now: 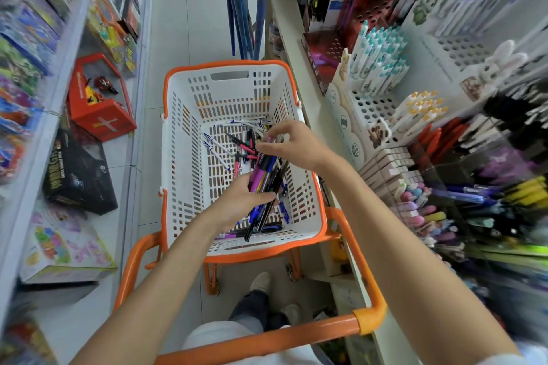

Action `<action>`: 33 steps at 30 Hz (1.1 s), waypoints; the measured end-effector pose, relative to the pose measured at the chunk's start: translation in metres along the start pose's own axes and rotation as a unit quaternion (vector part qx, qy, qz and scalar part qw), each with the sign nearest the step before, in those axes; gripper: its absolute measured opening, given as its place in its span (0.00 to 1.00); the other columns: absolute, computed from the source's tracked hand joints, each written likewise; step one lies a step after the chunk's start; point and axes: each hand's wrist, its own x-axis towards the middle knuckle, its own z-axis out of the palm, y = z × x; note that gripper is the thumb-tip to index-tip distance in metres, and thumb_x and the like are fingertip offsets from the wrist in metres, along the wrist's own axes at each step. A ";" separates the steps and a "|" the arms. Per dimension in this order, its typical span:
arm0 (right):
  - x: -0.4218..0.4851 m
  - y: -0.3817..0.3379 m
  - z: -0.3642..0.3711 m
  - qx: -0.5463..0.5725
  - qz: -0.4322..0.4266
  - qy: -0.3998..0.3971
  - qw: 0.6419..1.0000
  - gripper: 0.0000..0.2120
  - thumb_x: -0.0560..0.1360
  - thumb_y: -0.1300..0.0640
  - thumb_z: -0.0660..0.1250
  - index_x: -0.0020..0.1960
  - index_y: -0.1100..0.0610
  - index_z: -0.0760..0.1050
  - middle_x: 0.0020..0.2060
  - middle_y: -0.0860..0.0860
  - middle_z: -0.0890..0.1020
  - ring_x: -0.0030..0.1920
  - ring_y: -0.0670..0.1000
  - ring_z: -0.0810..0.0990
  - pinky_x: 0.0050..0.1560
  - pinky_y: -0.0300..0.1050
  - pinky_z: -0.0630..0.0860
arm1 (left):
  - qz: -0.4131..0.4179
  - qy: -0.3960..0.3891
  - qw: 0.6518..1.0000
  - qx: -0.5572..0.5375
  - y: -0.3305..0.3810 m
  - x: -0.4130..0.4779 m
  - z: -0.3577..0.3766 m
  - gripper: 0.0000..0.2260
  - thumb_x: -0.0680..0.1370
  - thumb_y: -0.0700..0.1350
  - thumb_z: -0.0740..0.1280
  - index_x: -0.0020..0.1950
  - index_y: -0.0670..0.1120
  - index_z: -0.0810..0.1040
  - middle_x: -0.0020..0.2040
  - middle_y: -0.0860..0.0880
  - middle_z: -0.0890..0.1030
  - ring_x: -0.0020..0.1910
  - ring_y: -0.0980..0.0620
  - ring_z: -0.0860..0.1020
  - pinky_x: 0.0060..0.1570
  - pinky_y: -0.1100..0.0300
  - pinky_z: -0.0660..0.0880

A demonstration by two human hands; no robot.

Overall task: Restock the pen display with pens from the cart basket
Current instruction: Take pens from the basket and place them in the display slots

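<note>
Plastic and slick, the bundle of pens (264, 179) could, I judge, fan out and drop back into the basket (181, 77) below it if my left hand (240, 197), curled round its lower half, slackens. My right hand (293, 145) arches over the top ends, thumb and fingertips pinching them. The pen display (372, 105) stands apart on the shelf to my right.

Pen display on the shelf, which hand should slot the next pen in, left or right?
Right. The right hand pinches at the top of the bundle of pens and is on the side of the pen display; the left hand holds that bundle over the basket.
</note>
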 end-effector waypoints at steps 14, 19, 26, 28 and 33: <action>-0.005 0.015 -0.004 0.289 0.037 0.274 0.917 0.07 0.77 0.59 0.72 0.41 0.56 0.75 0.36 0.54 0.82 0.36 0.47 0.80 0.40 0.37 0.77 | -0.040 -0.026 0.984 -0.171 -0.012 0.005 -0.001 0.15 0.80 0.36 0.65 0.66 0.43 0.75 0.52 0.44 0.85 0.44 0.50 0.83 0.43 0.54 0.79; -0.021 0.024 0.031 0.205 0.036 0.186 0.960 0.04 0.77 0.60 0.70 0.51 0.58 0.83 0.39 0.50 0.83 0.34 0.39 0.77 0.36 0.34 0.73 | -0.023 0.076 0.950 -0.303 -0.004 0.017 0.004 0.12 0.80 0.37 0.65 0.62 0.43 0.77 0.52 0.44 0.84 0.51 0.47 0.81 0.53 0.48 0.76; -0.036 0.022 0.064 0.051 -0.012 0.158 0.986 0.11 0.79 0.58 0.69 0.60 0.60 0.82 0.49 0.49 0.78 0.47 0.45 0.77 0.54 0.38 0.77 | -0.036 0.152 0.884 -0.440 0.001 0.027 0.004 0.12 0.79 0.32 0.64 0.62 0.41 0.77 0.54 0.42 0.82 0.56 0.44 0.81 0.45 0.53 0.79; -0.035 0.024 0.065 0.033 -0.018 0.155 0.987 0.12 0.79 0.58 0.69 0.61 0.59 0.82 0.49 0.49 0.77 0.47 0.44 0.76 0.54 0.37 0.76 | -0.047 0.135 0.852 -0.504 0.001 0.027 0.001 0.11 0.78 0.33 0.65 0.60 0.39 0.77 0.54 0.40 0.82 0.54 0.45 0.82 0.41 0.54 0.81; -0.040 0.017 0.068 0.144 -0.023 0.163 0.976 0.11 0.79 0.54 0.68 0.59 0.57 0.83 0.50 0.51 0.81 0.49 0.44 0.78 0.52 0.35 0.75 | 0.002 0.175 0.879 -0.443 0.015 0.031 0.001 0.07 0.80 0.40 0.67 0.57 0.41 0.78 0.45 0.46 0.82 0.49 0.49 0.81 0.54 0.47 0.79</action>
